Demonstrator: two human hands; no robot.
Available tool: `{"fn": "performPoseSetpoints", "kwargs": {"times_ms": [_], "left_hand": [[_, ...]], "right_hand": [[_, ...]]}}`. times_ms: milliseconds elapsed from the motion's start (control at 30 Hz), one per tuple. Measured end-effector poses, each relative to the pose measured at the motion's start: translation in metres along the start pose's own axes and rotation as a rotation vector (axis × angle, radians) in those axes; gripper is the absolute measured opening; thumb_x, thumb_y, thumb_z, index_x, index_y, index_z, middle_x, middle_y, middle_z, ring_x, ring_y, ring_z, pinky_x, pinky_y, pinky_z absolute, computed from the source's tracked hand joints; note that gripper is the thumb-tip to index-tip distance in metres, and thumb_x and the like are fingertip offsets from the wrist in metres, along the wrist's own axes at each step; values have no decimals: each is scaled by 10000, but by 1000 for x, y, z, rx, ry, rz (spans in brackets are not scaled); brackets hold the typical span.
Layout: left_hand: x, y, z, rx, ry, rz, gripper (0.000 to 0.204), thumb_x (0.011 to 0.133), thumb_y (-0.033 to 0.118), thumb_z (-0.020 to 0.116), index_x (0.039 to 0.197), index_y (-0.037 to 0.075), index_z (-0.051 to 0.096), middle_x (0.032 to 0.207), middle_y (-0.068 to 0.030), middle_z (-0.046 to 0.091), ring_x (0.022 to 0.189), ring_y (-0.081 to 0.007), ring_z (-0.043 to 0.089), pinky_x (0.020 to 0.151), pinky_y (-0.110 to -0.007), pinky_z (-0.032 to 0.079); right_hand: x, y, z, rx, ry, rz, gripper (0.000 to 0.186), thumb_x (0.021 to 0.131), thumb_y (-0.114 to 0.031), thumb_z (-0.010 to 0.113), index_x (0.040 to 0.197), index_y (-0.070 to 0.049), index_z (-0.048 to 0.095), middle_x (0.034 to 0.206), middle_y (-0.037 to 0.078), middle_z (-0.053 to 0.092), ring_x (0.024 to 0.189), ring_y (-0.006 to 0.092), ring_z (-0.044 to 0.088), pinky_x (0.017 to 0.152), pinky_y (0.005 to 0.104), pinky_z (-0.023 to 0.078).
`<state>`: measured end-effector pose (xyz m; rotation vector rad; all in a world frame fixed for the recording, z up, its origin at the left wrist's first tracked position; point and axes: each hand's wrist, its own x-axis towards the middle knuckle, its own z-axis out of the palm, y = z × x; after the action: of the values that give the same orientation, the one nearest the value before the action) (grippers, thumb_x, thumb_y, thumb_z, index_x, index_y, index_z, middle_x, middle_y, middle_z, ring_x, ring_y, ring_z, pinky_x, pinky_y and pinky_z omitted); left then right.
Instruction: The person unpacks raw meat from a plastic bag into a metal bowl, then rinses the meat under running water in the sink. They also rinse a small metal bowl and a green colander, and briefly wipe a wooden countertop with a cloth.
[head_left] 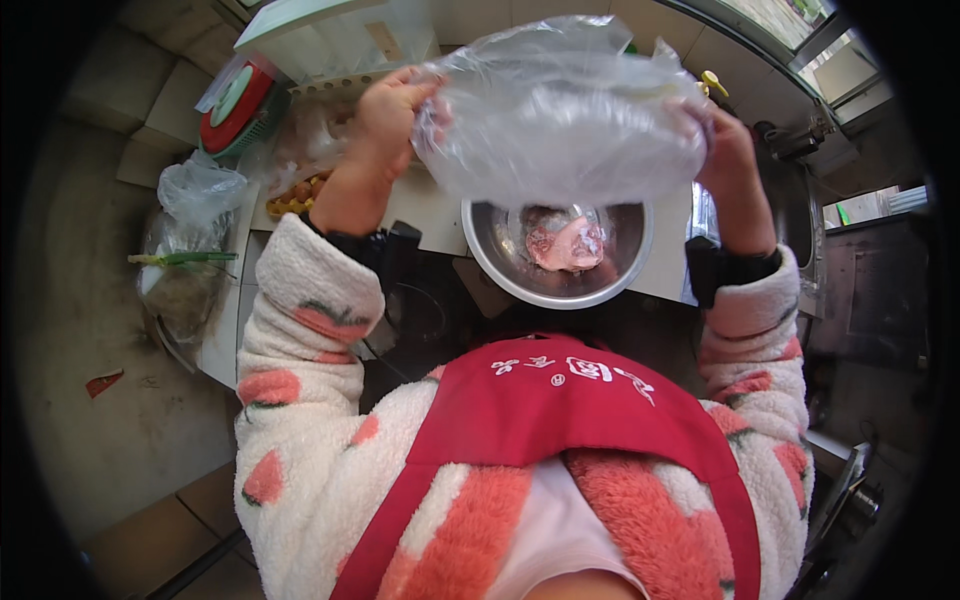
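A clear plastic bag [560,120] is stretched between my two hands, above the far part of a steel bowl [482,245]. My left hand [395,115] pinches the bag's left edge. At the opposite edge my right hand [722,140] grips it, with some fingers seen blurred through the plastic. Inside the bowl lies a pink, pale-fatted piece of raw meat [566,245]; the bag covers the bowl's far rim. Neither hand touches the bowl or the meat.
Brown eggs [300,192] sit in a yellow tray left of my left forearm. Behind are a translucent plastic bin [340,45] and a red-and-green basket [238,108]. A filled plastic bag [190,230] hangs at the left wall. A sink [800,220] is at the right.
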<state>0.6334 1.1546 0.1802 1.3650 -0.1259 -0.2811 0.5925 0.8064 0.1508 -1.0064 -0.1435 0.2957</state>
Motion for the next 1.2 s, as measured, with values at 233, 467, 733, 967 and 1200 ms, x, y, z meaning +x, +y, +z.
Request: {"fn": "performPoseSetpoints", "kwargs": {"times_ms": [233,467,733,967,1200], "left_hand": [[1,34,-10,-16,102,196,154,853,133,440,920,33,536,630,-77,557,484,-142,527,424,-243,417],[-19,-6,-28,262,172,129,209,849,198,430,906,28,538,595,-98,547,457,-196,557,378,-274,439],[-50,-108,-42,599,-95,-464,211,828,168,436,898,22,573,500,-102,517,320,-175,461,288,-304,379],[-81,-61,-88,240,170,-178,295,801,86,437,1074,60,546,641,-73,581,406,-120,517,306,-232,378],[-101,77,-284,200,755,613,197,786,78,402,932,36,527,735,-79,556,623,-200,542,580,-329,460]], "right_hand": [[9,-58,13,-186,-102,-98,301,874,-196,420,1062,18,516,1007,98,569,873,160,565,714,262,483],[-5,-16,2,-414,66,-23,295,829,-267,503,960,-11,571,771,39,597,621,99,579,502,248,475],[-14,45,-14,-1221,55,678,317,789,-254,504,614,4,563,493,75,516,389,196,514,356,296,408],[4,43,22,-881,151,479,365,842,-329,471,902,16,574,612,60,556,413,136,518,374,233,414],[-5,96,78,-590,226,303,437,852,-223,488,1222,-30,359,919,81,571,570,115,575,482,203,452]]}}
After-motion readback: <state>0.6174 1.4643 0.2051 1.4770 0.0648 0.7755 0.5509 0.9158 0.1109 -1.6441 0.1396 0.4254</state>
